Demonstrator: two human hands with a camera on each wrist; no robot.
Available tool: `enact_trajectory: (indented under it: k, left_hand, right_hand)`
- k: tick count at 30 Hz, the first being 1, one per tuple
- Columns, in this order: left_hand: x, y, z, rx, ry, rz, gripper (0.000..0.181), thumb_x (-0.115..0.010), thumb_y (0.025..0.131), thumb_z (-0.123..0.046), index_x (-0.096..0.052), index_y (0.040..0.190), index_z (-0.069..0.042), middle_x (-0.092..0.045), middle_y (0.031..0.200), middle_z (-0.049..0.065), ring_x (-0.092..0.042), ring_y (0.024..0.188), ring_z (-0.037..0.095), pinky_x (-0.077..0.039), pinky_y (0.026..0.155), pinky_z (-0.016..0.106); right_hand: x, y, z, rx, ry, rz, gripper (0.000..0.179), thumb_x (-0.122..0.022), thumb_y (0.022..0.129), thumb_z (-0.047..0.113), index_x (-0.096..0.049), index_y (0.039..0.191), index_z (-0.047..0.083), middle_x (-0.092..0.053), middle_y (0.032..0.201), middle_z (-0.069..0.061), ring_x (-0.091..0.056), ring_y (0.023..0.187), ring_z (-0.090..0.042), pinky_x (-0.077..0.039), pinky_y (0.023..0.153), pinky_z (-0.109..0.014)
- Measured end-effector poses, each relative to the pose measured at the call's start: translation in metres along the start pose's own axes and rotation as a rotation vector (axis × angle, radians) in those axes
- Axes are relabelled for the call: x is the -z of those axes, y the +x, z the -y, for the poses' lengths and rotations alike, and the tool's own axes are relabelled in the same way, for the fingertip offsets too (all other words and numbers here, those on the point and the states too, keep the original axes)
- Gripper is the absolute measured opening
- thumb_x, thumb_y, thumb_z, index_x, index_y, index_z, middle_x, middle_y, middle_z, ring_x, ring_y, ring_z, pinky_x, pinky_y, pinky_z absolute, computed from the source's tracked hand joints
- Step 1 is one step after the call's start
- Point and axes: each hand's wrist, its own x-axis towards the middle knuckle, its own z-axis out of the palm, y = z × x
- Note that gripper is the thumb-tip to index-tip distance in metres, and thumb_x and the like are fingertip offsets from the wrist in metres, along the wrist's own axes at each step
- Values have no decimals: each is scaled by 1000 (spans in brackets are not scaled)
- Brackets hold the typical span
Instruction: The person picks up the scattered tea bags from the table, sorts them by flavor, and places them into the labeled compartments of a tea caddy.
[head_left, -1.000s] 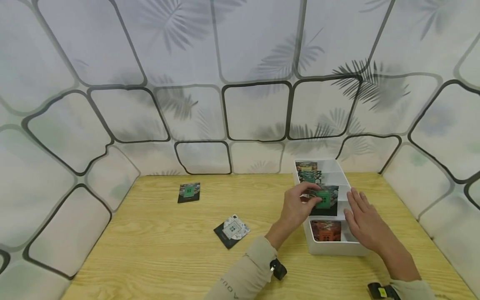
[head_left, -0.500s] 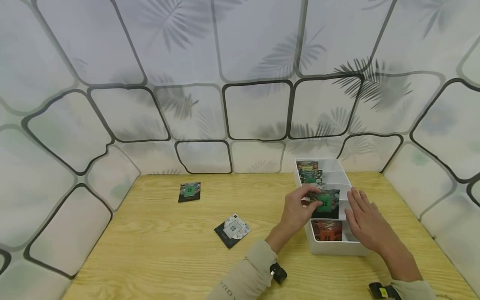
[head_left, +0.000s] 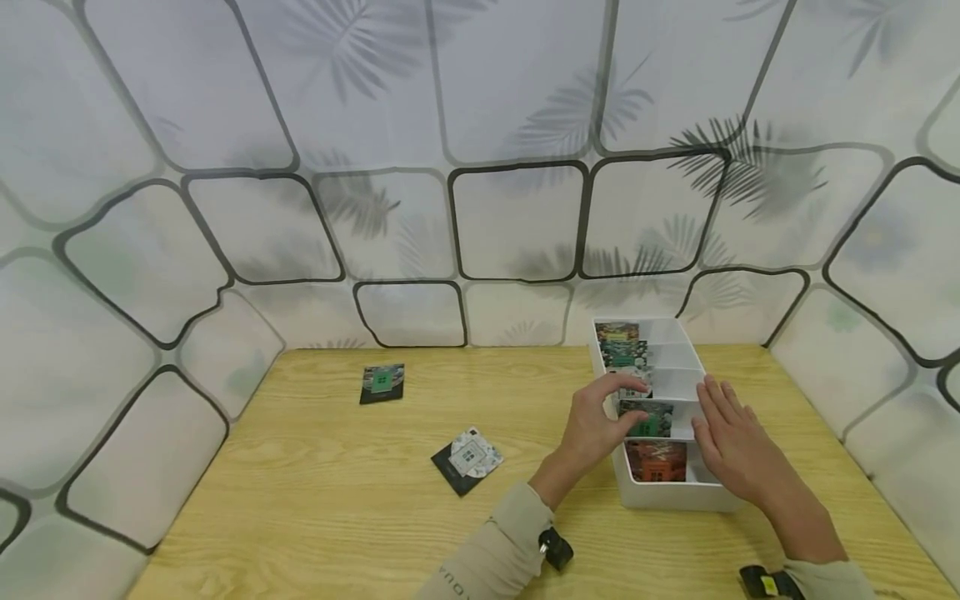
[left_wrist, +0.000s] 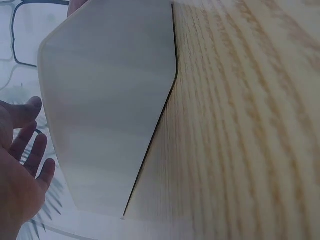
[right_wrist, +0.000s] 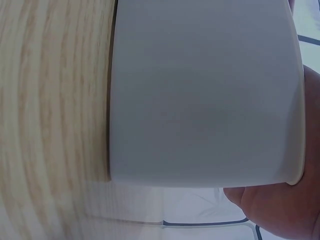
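Note:
A white divided box (head_left: 675, 497) stands at the right of the table, with flat square printed packets standing in its compartments. My left hand (head_left: 588, 423) is over its left edge, thumb and fingers apart. Just beyond the fingertips, a dark packet with a green label (head_left: 651, 422) sits low in the second compartment from the front. An orange-red packet (head_left: 656, 461) fills the left of the front compartment. My right hand (head_left: 738, 446) rests with straight fingers along the box's right rim. In the left wrist view, the box's outer wall (left_wrist: 110, 95) stands beside the spread left hand (left_wrist: 22, 165).
Two more packets lie on the wooden table (head_left: 315, 500): a black-and-white packet (head_left: 467, 461) left of the box and a dark packet with a green label (head_left: 382, 383) farther back. A patterned curtain (head_left: 517, 221) borders the back and sides.
The left hand has let go of the green-labelled packet, which has dropped lower into its compartment. Its thumb and fingers have parted. The right hand has stayed on the rim.

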Motion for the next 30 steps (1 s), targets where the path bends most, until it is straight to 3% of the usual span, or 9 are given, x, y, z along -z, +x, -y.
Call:
enact_trajectory:
  k: [9, 19, 22, 30]
  left_hand:
    - [13, -11, -3, 45, 45, 32, 31, -83, 86, -4, -72, 115, -6, -73, 116, 4, -64, 115, 7, -49, 100, 24]
    - [35, -29, -8, 100, 91, 63, 32, -81, 89, -7, -71, 119, -7, -71, 118, 2, -65, 113, 9, -50, 98, 24]
    - [39, -35, -6, 117, 107, 70, 32, -80, 90, -8, -70, 120, -9, -71, 119, 1, -65, 114, 10, -49, 98, 22]
    - [48, -36, -1, 133, 100, 50, 31, -79, 92, -9, -70, 121, -6, -71, 120, 4, -65, 113, 14, -52, 98, 33]
  right_hand:
    - [0, 0, 1, 23, -1, 20, 60, -34, 112, 25, -22, 156, -14, -14, 164, -33, -7, 152, -49, -18, 112, -73]
    - [0, 1, -1, -2, 38, 98, 63, -30, 113, 29, -14, 157, -14, -6, 165, -34, -1, 153, -49, -8, 115, -72]
    - [-1, -1, -1, -1, 36, 89, 63, -31, 113, 29, -15, 158, -13, -6, 165, -33, 0, 153, -48, -7, 115, -71]
    - [-4, 0, -3, 25, 23, 40, 62, -30, 113, 29, -15, 158, -12, -5, 167, -30, 2, 154, -45, -4, 117, -69]
